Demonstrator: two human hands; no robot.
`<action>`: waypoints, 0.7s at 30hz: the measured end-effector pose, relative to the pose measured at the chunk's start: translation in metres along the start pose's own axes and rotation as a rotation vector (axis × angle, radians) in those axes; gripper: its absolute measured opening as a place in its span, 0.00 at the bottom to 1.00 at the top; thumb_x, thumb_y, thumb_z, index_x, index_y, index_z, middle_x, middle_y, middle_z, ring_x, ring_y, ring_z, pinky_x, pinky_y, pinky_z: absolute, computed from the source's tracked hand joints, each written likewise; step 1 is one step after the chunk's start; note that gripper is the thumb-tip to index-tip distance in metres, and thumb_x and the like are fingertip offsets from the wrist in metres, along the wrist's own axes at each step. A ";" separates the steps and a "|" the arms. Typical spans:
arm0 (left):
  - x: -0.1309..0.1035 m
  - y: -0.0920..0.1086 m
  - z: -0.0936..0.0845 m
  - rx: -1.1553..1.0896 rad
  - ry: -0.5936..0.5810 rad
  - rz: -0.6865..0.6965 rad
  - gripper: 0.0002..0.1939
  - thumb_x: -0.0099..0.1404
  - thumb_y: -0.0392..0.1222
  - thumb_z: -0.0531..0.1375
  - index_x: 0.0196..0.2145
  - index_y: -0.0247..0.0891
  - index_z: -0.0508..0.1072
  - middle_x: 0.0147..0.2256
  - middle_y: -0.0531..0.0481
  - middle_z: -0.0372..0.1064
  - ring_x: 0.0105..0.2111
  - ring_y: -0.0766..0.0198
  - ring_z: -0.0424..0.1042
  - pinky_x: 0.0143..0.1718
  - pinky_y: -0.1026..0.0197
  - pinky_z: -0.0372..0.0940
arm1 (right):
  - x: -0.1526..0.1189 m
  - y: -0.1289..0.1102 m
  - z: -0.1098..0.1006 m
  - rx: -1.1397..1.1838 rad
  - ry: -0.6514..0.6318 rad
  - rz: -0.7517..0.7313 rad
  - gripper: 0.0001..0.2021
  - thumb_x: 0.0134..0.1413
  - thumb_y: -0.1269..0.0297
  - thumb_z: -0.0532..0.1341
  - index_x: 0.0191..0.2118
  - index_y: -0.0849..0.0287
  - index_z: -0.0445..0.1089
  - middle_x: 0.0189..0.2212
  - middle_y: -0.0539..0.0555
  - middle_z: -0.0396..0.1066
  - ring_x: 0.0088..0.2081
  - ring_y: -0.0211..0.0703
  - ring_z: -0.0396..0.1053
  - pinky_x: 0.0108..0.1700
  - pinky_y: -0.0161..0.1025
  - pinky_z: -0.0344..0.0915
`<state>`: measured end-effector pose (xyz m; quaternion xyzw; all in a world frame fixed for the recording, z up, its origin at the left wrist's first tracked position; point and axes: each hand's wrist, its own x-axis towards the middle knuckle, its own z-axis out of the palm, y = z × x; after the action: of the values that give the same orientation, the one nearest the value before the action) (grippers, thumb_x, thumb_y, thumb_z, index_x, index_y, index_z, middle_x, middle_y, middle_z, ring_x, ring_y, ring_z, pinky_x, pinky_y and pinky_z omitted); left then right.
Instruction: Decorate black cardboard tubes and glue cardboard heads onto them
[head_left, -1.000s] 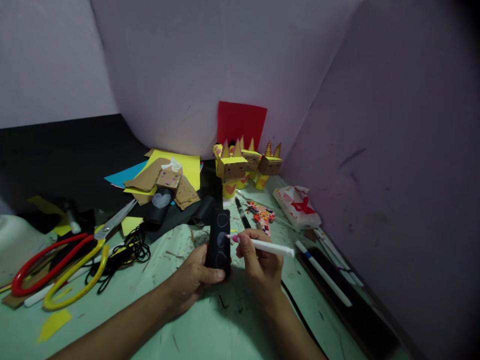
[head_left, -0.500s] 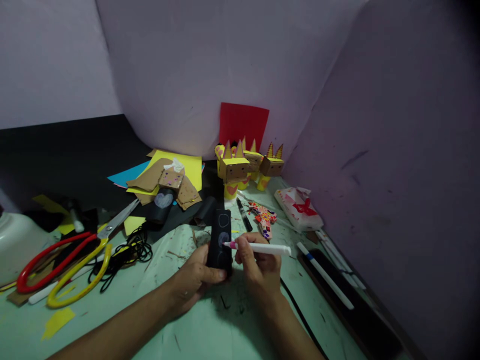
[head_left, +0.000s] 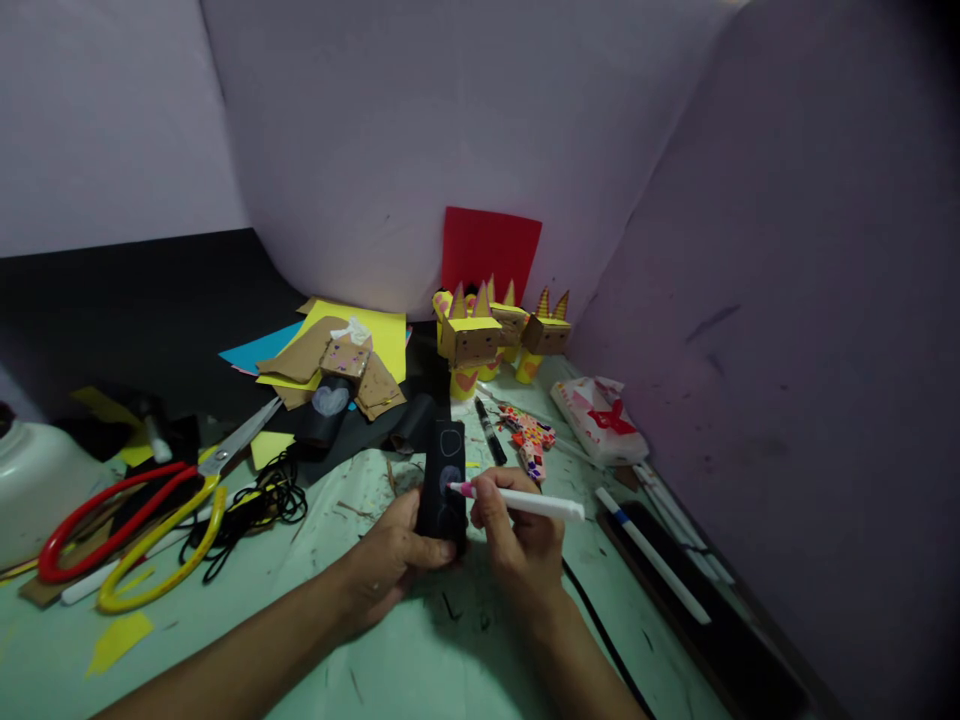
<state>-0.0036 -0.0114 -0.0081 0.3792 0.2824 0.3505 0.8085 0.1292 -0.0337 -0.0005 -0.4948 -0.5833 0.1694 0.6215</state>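
Note:
My left hand (head_left: 409, 550) is wrapped round the lower end of a narrow black strip (head_left: 441, 510), probably paper or card, and tilts it toward me. Pale outlined rounded shapes run along its face, the middle one filled with a light purple tint. Between thumb and fingers of my right hand (head_left: 525, 530) is a white marker pen (head_left: 544, 503) with a pink tip end. Its tip rests at the middle shape. The fingers behind the strip are hidden.
Left lie red-and-yellow scissors (head_left: 161, 520), tangled black cord (head_left: 266, 505) and coloured paper (head_left: 386, 345). Cardboard-headed figures (head_left: 474, 345) stand behind the strip, before a red sheet (head_left: 491, 245). To the right are a glue gun (head_left: 531, 435), a black pen (head_left: 491, 432), a wipes pack (head_left: 600, 418) and another marker (head_left: 652, 555).
The whole view has shifted very slightly. Both hands keep their grips, and the marker tip stays at the middle shape on the black strip.

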 end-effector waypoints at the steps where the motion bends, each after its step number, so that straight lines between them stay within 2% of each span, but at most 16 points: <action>1: 0.000 0.001 0.001 0.003 0.005 -0.005 0.23 0.39 0.31 0.65 0.37 0.35 0.69 0.30 0.51 0.67 0.30 0.65 0.64 0.30 0.64 0.57 | 0.000 -0.001 0.000 0.005 -0.005 0.000 0.10 0.56 0.62 0.56 0.28 0.58 0.69 0.19 0.49 0.67 0.22 0.37 0.67 0.22 0.33 0.60; 4: -0.002 0.003 0.002 -0.006 0.033 -0.019 0.23 0.38 0.31 0.66 0.36 0.34 0.69 0.28 0.52 0.66 0.28 0.66 0.64 0.28 0.65 0.58 | 0.001 -0.002 -0.002 0.060 0.077 0.083 0.08 0.55 0.61 0.58 0.30 0.58 0.68 0.17 0.47 0.65 0.20 0.36 0.65 0.22 0.33 0.60; 8: -0.002 0.004 -0.001 -0.032 0.060 -0.038 0.21 0.38 0.31 0.66 0.34 0.34 0.69 0.28 0.51 0.67 0.28 0.65 0.66 0.27 0.64 0.60 | 0.005 -0.003 -0.005 0.176 0.195 0.182 0.08 0.51 0.59 0.60 0.34 0.58 0.67 0.21 0.47 0.68 0.21 0.38 0.69 0.25 0.35 0.64; 13: -0.001 0.003 -0.002 -0.086 0.077 -0.049 0.22 0.39 0.29 0.66 0.35 0.34 0.69 0.28 0.51 0.68 0.28 0.64 0.68 0.28 0.63 0.61 | 0.004 0.000 -0.009 0.089 0.125 0.203 0.09 0.51 0.58 0.60 0.30 0.58 0.67 0.20 0.48 0.68 0.21 0.38 0.66 0.25 0.35 0.63; 21: 0.001 0.002 -0.002 -0.119 0.106 -0.044 0.21 0.38 0.28 0.66 0.34 0.34 0.71 0.28 0.51 0.69 0.27 0.65 0.69 0.28 0.63 0.62 | 0.001 0.007 -0.009 0.028 0.032 0.057 0.08 0.55 0.60 0.58 0.32 0.58 0.69 0.24 0.52 0.69 0.26 0.40 0.68 0.23 0.34 0.58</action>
<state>-0.0059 -0.0089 -0.0077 0.3051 0.3119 0.3685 0.8209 0.1399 -0.0336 -0.0042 -0.5053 -0.5563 0.1873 0.6326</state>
